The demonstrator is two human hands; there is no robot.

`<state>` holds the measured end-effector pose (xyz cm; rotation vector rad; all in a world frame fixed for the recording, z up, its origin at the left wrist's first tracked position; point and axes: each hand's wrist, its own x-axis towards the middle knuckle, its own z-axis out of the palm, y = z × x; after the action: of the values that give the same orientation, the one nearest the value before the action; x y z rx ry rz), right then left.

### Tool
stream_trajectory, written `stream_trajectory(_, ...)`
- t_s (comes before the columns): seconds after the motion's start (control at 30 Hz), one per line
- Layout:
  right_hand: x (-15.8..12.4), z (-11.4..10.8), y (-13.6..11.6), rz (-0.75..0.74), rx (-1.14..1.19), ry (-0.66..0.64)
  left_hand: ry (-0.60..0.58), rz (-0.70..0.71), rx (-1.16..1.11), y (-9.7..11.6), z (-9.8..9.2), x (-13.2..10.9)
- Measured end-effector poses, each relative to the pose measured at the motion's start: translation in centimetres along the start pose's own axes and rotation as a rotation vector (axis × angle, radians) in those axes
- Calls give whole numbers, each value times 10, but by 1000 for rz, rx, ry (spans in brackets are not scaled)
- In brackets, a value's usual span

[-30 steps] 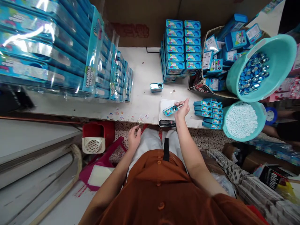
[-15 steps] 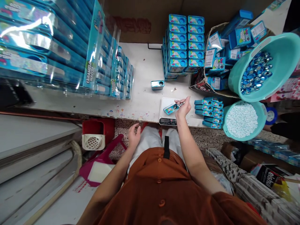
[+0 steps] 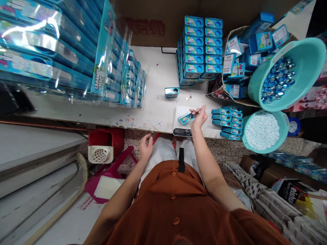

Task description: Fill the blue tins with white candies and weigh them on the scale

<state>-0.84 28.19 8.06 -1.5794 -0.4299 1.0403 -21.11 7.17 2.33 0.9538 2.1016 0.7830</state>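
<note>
My right hand (image 3: 199, 117) pinches a small blue tin (image 3: 186, 118) between thumb and fingers, just above a white digital kitchen scale (image 3: 181, 112). The tin seems to touch neither the scale nor the table. My left hand (image 3: 146, 148) hangs empty by the table's front edge, its fingers loosely apart, above my lap. Another blue tin (image 3: 171, 92) lies on the white table (image 3: 153, 75), open end showing, beyond the scale. Several matching tins (image 3: 227, 122) lie stacked to the right of the scale.
Tall stacks of blue tins (image 3: 194, 49) and plastic-wrapped blue packs (image 3: 102, 58) line the table's back and left. A basket (image 3: 231, 32) holds blue boxes. Teal basins hold silvery discs (image 3: 306, 58) and white pellets (image 3: 255, 146). A red bin (image 3: 112, 141) stands below the table.
The tin in my right hand has turned slightly and now sits tighter to my fingers. My left hand stays almost still, and the view has shifted a little.
</note>
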Motion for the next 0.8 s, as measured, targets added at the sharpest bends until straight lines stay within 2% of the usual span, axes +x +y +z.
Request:
stream_trajectory(0.23, -1, 0, 1, -8, 19, -6, 4, 2, -2, -2, 1, 0)
stream_trajectory(0.53, 5, -4, 1, -6, 46, 46, -8, 8, -8, -6, 3, 1)
stream_trajectory(0.8, 5, -6, 8, -39, 9, 13, -12, 14, 0, -5, 3, 1)
